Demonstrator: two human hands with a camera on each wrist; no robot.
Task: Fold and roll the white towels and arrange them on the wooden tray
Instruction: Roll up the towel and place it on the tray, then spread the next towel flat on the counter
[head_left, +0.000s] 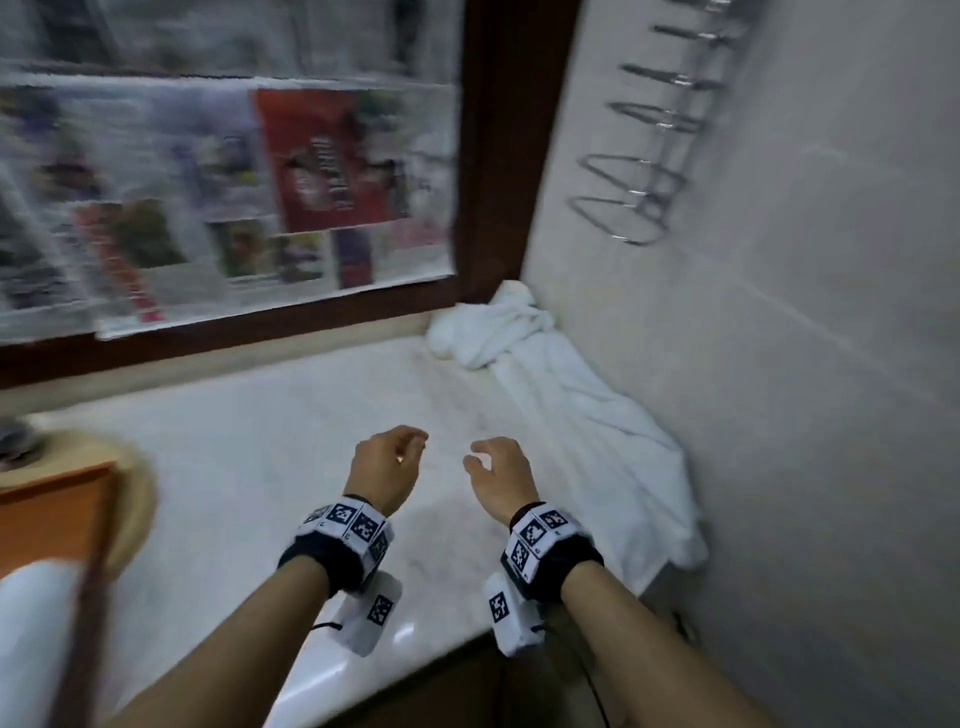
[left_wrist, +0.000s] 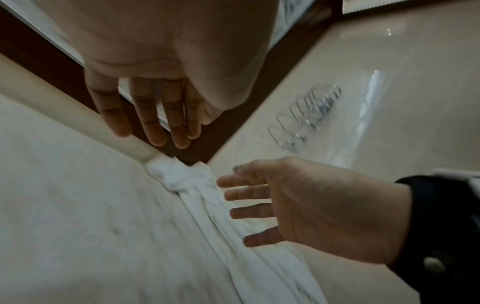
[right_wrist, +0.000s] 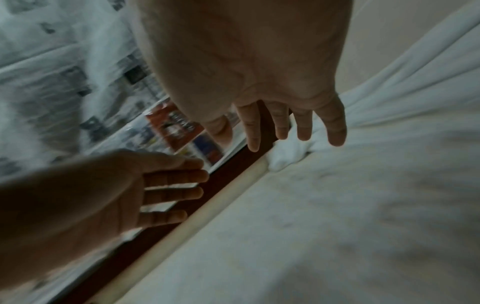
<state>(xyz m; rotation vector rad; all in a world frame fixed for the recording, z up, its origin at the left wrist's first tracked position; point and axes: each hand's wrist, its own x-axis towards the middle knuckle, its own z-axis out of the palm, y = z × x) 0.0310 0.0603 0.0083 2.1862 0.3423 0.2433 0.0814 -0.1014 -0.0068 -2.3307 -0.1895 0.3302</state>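
A crumpled white towel (head_left: 566, 395) lies along the right wall on the marble counter (head_left: 270, 467), bunched up in the far corner and trailing toward the front edge. The same towel (left_wrist: 205, 193) shows in the left wrist view, and the towel (right_wrist: 293, 152) in the right wrist view. My left hand (head_left: 389, 462) and right hand (head_left: 498, 467) hover side by side over the counter's middle, left of the towel, fingers loosely spread and holding nothing. A wooden tray (head_left: 47, 514) sits at the far left, with a rolled white towel (head_left: 36, 613) blurred in front of it.
A dark wooden frame (head_left: 498, 156) covered with newspaper (head_left: 218, 182) backs the counter. A chrome wire rack (head_left: 649, 156) is fixed to the tiled right wall. A round pale wooden board (head_left: 135, 499) lies by the tray. The counter's front edge is near my wrists.
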